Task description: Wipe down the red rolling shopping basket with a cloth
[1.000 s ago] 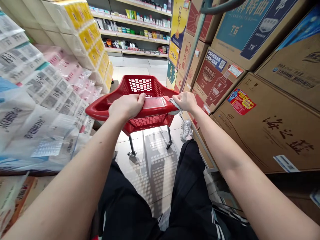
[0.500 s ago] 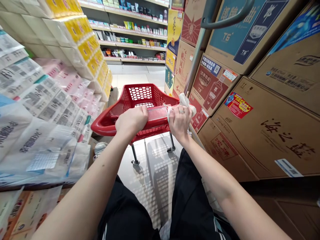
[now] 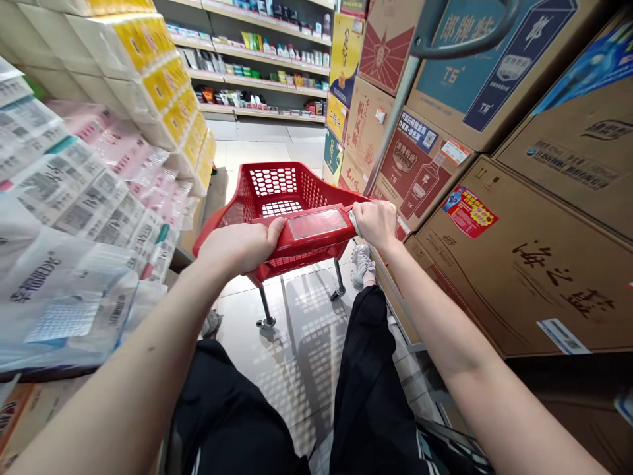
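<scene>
A red plastic shopping cart with mesh walls stands in front of me on thin metal legs with wheels. Its handle bar holds a clear-covered panel. My left hand is wrapped round the left part of the handle, thumb along the top. At the handle's right end, my right hand is closed on a white cloth, pressing it against the red plastic. Most of the cloth is hidden under the fingers.
Packs of tissue paper and plastic-wrapped bundles are piled on the left. Stacked cardboard cartons line the right, with a grey metal handle before them. Shelves of bottles and tubes stand behind a tiled floor.
My right hand has slid right along the handle with the cloth, uncovering the panel's right end. My left hand has shifted left. My right shoe has come into view beside the cart.
</scene>
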A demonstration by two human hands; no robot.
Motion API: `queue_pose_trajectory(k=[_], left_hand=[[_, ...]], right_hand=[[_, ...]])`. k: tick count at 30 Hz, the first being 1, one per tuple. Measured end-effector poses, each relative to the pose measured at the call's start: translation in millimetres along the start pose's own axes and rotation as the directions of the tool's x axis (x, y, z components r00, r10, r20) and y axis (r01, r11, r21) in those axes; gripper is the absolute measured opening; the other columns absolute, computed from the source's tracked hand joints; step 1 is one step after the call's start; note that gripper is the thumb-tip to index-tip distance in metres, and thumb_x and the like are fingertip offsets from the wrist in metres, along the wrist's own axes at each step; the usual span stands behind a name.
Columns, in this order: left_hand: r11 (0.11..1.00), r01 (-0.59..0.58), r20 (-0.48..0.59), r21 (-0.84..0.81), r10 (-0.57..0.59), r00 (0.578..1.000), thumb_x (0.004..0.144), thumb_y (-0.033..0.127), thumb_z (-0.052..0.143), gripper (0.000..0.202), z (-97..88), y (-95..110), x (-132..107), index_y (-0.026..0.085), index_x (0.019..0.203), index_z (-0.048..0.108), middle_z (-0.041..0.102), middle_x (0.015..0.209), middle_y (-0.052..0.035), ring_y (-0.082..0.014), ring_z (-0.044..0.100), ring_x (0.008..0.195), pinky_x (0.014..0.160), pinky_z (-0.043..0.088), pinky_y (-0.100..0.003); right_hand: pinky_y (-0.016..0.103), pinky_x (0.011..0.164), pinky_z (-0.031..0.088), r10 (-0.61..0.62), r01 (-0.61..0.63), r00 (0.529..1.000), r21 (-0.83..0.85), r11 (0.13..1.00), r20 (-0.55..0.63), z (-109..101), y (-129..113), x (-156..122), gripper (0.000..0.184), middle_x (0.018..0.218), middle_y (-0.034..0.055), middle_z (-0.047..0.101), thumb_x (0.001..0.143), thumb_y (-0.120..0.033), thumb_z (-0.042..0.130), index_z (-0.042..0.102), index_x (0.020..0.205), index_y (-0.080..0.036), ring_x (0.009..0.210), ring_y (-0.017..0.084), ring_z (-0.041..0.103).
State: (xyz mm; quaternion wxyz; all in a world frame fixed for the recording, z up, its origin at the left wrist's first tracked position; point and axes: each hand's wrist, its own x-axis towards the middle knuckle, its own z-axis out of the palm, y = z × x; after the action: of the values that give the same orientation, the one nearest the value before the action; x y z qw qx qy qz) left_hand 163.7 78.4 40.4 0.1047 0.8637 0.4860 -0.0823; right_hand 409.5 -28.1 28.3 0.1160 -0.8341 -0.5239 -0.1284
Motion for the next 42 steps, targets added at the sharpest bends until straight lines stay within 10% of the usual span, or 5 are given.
queue_pose_trajectory(k=[10,14,22,33,42], left_hand=[[0.999,0.041,-0.098,0.020,-0.039,0.994,0.086,0.064,0.006,0.083,-7.3,-16.8,-14.1,0.012,0.092,0.070,0.071,0.074,-0.0147,-0.0369,0.063,0.094,0.076,0.043,-0.046],[0.999,0.040,-0.118,0.017,-0.037,0.992,0.085,0.065,0.006,0.084,-6.6,-16.6,-17.8,0.013,0.094,0.071,0.071,0.080,-0.0159,-0.0380,0.063,0.096,0.079,0.043,-0.047],[0.998,0.065,-0.181,0.002,-0.063,0.981,0.085,0.062,0.003,0.082,8.2,-8.7,-11.2,0.018,0.097,0.072,0.071,0.097,-0.0172,-0.0380,0.063,0.097,0.080,0.045,-0.048],[0.995,0.102,-0.113,0.007,-0.100,0.989,0.088,0.057,0.013,0.072,-1.8,-9.4,-18.2,0.013,0.094,0.070,0.072,0.085,-0.0168,-0.0357,0.063,0.095,0.080,0.045,-0.046],[0.998,0.056,-0.135,0.043,-0.049,0.990,0.092,0.050,0.013,0.070,-3.0,-5.1,-19.8,0.007,0.097,0.069,0.071,0.092,-0.0186,-0.0341,0.060,0.103,0.087,0.043,-0.046]], right_hand=[[0.041,0.109,0.019,-0.193,0.212,0.949,0.052,0.976,-0.247,24.2,-32.8,-67.5,0.051,0.138,0.0093,0.050,0.099,-0.041,0.025,0.044,0.141,-0.022,0.129,0.024,0.037],[0.038,0.107,0.023,-0.350,0.361,0.920,0.036,0.932,-0.174,19.2,-11.9,-45.9,0.048,0.134,0.0055,0.054,0.101,-0.039,0.021,0.046,0.140,-0.026,0.124,0.020,0.043],[0.031,0.085,0.039,-0.104,0.089,0.974,0.080,0.993,0.200,-10.9,-30.1,5.6,0.057,0.105,0.0094,0.070,0.101,-0.042,0.017,0.069,0.100,-0.018,0.099,0.022,0.062],[0.049,0.113,0.020,-0.156,0.212,0.962,0.249,0.945,-0.225,7.2,-81.1,-55.3,0.048,0.142,0.0065,0.049,0.101,-0.037,0.023,0.048,0.138,-0.021,0.136,0.025,0.035],[0.043,0.110,0.027,-0.476,0.501,0.857,0.107,0.859,-0.198,-2.7,-107.8,-42.6,0.052,0.127,0.0067,0.060,0.101,-0.038,0.017,0.052,0.133,-0.019,0.126,0.024,0.045]])
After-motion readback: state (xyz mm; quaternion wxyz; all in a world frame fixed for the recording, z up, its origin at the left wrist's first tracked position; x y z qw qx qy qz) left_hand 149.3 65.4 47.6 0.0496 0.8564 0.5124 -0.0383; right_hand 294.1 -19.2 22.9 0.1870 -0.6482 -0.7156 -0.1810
